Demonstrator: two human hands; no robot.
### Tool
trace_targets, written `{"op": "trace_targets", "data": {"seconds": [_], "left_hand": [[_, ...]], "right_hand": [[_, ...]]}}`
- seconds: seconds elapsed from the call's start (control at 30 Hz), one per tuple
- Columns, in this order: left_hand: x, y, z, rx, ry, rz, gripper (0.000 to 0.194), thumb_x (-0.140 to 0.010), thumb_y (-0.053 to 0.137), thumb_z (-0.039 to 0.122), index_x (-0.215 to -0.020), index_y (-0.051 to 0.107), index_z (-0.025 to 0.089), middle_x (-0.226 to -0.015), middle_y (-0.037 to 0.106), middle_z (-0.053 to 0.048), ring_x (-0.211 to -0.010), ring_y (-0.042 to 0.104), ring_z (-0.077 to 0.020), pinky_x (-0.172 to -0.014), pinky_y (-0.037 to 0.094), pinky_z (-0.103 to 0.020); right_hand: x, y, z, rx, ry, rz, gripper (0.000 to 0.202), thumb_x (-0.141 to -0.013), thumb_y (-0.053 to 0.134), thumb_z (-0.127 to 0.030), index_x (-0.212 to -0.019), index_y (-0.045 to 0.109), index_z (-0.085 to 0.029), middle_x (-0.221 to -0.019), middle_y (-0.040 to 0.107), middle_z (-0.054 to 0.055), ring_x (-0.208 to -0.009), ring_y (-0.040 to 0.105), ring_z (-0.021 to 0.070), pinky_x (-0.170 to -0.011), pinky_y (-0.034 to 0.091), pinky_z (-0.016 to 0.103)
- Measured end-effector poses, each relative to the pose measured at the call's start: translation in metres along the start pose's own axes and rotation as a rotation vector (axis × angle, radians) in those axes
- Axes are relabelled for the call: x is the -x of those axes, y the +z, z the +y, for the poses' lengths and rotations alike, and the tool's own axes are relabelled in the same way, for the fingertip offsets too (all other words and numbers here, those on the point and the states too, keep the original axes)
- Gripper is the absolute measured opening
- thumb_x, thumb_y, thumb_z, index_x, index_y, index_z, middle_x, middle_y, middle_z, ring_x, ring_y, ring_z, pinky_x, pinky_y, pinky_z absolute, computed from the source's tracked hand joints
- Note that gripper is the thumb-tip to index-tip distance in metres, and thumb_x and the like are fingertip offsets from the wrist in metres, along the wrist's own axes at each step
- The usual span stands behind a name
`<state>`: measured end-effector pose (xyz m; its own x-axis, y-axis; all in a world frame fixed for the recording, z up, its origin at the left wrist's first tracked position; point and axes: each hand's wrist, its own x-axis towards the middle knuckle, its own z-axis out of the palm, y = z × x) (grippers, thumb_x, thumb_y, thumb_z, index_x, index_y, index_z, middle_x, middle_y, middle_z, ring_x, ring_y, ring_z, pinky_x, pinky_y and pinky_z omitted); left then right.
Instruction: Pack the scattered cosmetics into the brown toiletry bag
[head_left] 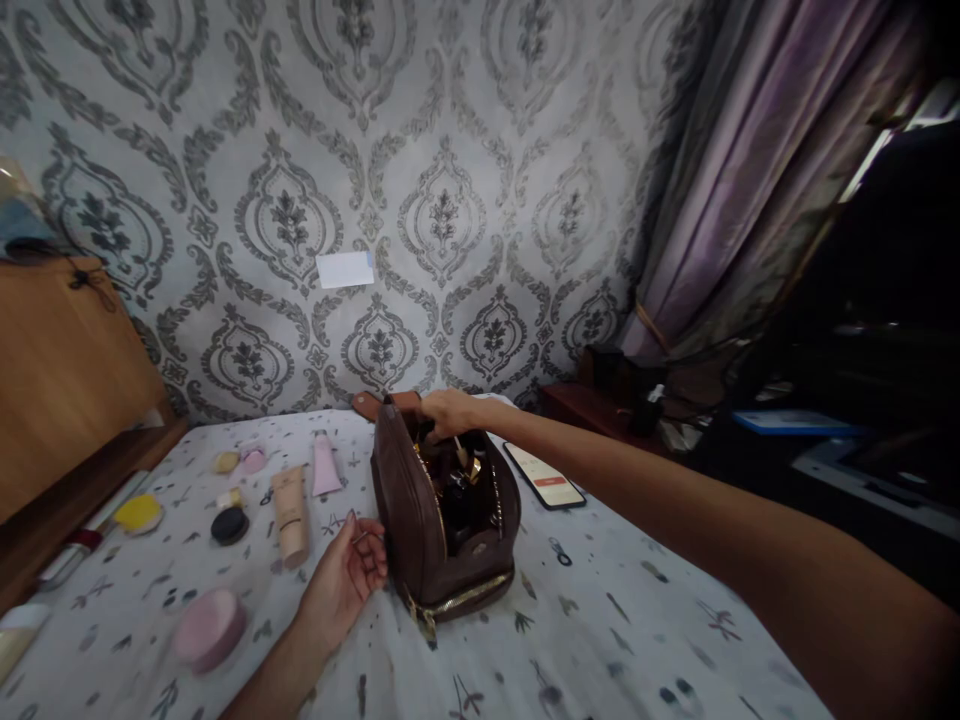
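A dark brown cosmetic bag (405,520) stands unzipped on the patterned white cloth, with several small items, some gold-coloured, inside it. My right hand (448,412) reaches over the far end of its opening, fingers pointing down inside; their tips are hidden, so a hold on anything cannot be made out. Close by the bag's left side, my left hand (349,565) rests with loosely bent fingers apart and nothing in them. Left of that hand lie a beige tube (289,515), a pink tube (325,465) and a round pink container (210,628).
A lit phone (544,475) lies right of the bag, under my forearm. Further left are a black round lid (229,525), a yellow round item (139,513) and a small pink item (253,458). A wooden cabinet (71,370) borders the left; patterned wallpaper stands behind.
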<state>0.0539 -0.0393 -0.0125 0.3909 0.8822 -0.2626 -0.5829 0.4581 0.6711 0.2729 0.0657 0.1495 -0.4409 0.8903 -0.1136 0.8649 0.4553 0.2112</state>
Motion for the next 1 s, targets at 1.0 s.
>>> {"op": "trace_targets", "data": {"seconds": [1.0], "left_hand": [[0.002,0.000,-0.005,-0.173,0.098,-0.080,0.040,-0.081,0.069,0.053,-0.077,0.066,0.013,-0.057,0.063,-0.003,-0.048,0.058,-0.0134,-0.047,0.040,-0.023]], "right_hand": [[0.049,-0.007,-0.037,-0.161,0.019,0.450,0.028,-0.098,0.042,-0.026,-0.095,0.069,-0.017,-0.097,0.072,0.013,-0.092,0.064,0.0242,-0.081,0.037,0.030]]}}
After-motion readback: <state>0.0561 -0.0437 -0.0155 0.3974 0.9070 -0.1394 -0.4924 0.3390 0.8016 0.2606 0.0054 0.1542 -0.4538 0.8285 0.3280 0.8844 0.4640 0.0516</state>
